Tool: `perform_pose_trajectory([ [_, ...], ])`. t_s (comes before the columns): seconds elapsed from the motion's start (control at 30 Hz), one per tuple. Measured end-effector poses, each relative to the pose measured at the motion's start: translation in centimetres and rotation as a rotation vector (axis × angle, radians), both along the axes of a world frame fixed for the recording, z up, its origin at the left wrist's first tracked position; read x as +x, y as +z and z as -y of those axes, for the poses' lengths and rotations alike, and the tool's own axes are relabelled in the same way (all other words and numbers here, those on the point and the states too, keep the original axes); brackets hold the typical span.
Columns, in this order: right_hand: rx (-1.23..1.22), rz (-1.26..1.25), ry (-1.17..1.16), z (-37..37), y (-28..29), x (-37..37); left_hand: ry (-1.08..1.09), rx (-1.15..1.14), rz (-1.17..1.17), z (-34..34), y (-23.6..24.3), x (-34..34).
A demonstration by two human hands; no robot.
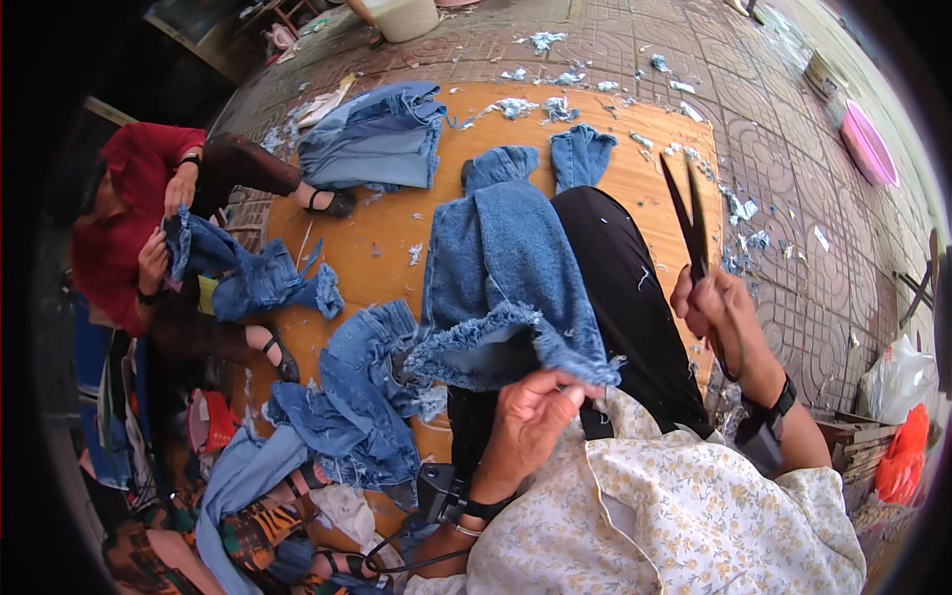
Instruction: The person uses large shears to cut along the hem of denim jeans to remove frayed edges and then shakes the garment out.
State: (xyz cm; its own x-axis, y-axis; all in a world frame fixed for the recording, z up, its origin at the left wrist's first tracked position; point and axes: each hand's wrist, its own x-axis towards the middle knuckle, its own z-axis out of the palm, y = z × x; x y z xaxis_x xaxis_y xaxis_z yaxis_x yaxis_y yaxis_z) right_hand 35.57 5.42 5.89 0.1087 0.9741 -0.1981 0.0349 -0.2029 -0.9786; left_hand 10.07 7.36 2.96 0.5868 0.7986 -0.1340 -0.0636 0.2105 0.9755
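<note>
A pair of blue jeans [506,243] lies across my lap, over my black trouser leg. Its near edge is frayed and gapes open toward me. My left hand [535,421] pinches this ragged edge near its right corner. Raised to the right, apart from the denim, my right hand [716,309] grips a pair of dark scissors [691,223]. The blades point up and away, slightly parted.
Folded jeans [372,139] and crumpled jeans [352,387] lie on the wooden board [645,129]. On the left, a person in a red top [139,183] holds another denim piece [263,283]. Denim scraps [516,107] litter the board and paving. A pink basin [870,144] stands far right.
</note>
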Motion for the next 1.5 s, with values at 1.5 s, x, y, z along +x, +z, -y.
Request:
perform_pose_trajectory([
  [1.5, -0.263, 1.19, 0.494, -11.6, -29.7, 12.0, 0.965, 0.046, -0.023, -19.3, 14.2, -8.2],
])
